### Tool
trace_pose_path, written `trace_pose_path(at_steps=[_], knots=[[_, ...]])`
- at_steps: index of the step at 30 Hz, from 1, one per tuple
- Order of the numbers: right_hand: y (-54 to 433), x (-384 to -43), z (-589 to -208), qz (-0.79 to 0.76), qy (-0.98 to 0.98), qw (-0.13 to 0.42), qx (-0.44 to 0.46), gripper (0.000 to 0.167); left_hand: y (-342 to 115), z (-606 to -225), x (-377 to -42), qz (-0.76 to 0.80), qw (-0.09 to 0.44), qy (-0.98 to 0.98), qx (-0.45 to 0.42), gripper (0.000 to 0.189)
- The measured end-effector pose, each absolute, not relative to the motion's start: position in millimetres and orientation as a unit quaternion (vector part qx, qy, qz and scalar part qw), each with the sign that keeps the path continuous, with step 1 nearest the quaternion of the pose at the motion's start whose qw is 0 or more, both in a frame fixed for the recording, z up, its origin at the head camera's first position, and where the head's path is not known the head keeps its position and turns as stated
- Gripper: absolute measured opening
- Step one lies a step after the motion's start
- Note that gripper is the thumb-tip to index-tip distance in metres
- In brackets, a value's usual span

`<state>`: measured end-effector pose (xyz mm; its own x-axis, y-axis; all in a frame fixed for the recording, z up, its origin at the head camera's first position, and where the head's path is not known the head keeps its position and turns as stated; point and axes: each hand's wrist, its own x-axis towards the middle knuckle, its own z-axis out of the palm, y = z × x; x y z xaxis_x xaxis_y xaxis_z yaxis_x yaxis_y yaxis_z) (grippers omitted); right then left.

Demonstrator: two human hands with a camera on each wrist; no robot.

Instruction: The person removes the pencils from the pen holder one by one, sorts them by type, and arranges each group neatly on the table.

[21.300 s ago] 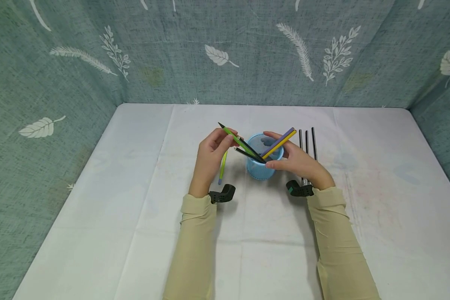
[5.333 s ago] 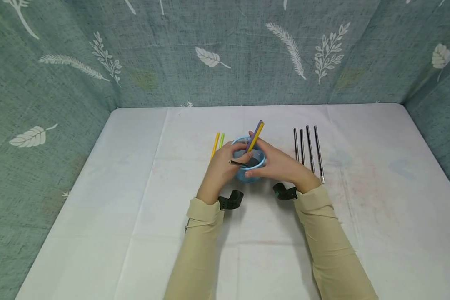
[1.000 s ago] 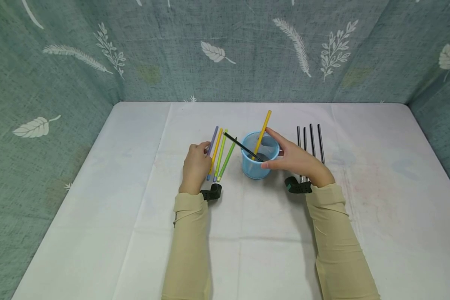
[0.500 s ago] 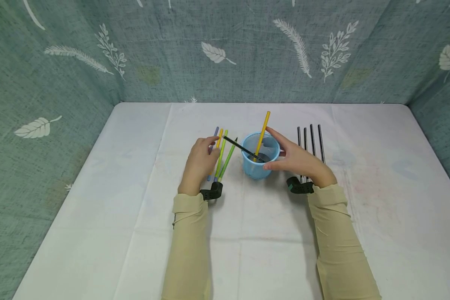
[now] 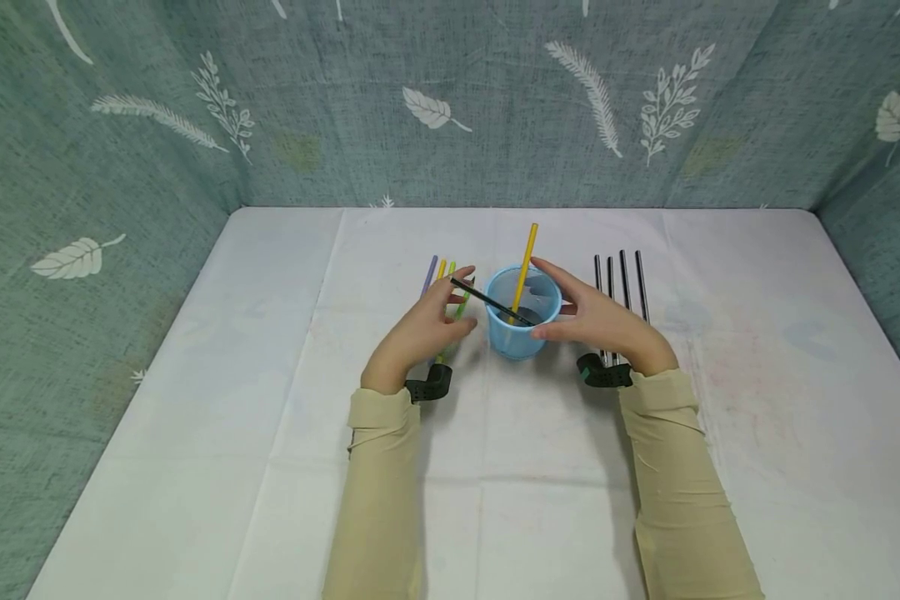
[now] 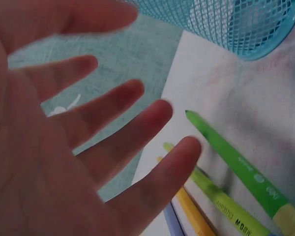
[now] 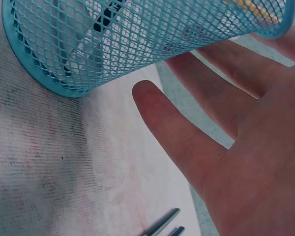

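My right hand (image 5: 607, 321) holds a light-blue mesh pen holder (image 5: 517, 343) at its rim, thumb in front and fingers behind. A yellow pencil (image 5: 526, 271) and a black pencil (image 5: 483, 297) lean in it, the black one reaching out to the left. My left hand (image 5: 418, 332) hovers to the left of the holder, thumb and fingers spread with nothing between them, near the black pencil's upper end. Under that hand, a purple pencil (image 6: 173, 222), a yellow pencil (image 6: 192, 212), a light-green pencil (image 6: 228, 209) and a green pencil (image 6: 236, 160) lie side by side, partly hidden in the head view.
Several black pencils (image 5: 641, 287) lie in a row right of the holder, partly behind my right wrist. A white cloth (image 5: 757, 467) covers the table. Green leaf-patterned curtains (image 5: 495, 158) hang at the back and sides.
Over the longer span, colored pencils left the holder for the left row, and the black row gained one. In the last second my left hand left the purple pencil and moved right toward the holder.
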<state>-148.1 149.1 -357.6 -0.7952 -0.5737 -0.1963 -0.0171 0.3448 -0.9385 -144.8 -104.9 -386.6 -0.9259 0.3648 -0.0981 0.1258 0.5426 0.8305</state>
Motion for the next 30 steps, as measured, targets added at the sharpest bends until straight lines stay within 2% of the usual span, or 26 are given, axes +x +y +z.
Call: trace_pose_path(at_steps=[4, 9, 18, 24, 30], knots=[[152.7, -147.6, -356.4, -0.533, 0.784, 0.24, -0.208, 0.082, -97.3, -386.1, -144.1, 0.468, 0.159, 0.855, 0.154, 0.076], [157.6, -147.0, -354.9, -0.535, 0.787, 0.223, -0.21, 0.072, -90.7, -386.2, -143.7, 0.468, 0.166, 0.854, 0.157, 0.084], [163.9, -148.1, -357.0, -0.527, 0.811, 0.138, -0.214, 0.047, -82.7, -383.9, -143.4, 0.474, 0.166, 0.848, 0.17, 0.088], [168.3, -158.4, -376.2, -0.522, 0.816, 0.106, -0.222, 0.045, -73.6, -385.3, -143.3, 0.468, 0.151, 0.851, 0.187, 0.09], [163.8, -162.1, -378.8, -0.493, 0.837, 0.062, -0.23, 0.046, -68.8, -385.9, -141.9, 0.458, 0.133, 0.86, 0.18, 0.087]])
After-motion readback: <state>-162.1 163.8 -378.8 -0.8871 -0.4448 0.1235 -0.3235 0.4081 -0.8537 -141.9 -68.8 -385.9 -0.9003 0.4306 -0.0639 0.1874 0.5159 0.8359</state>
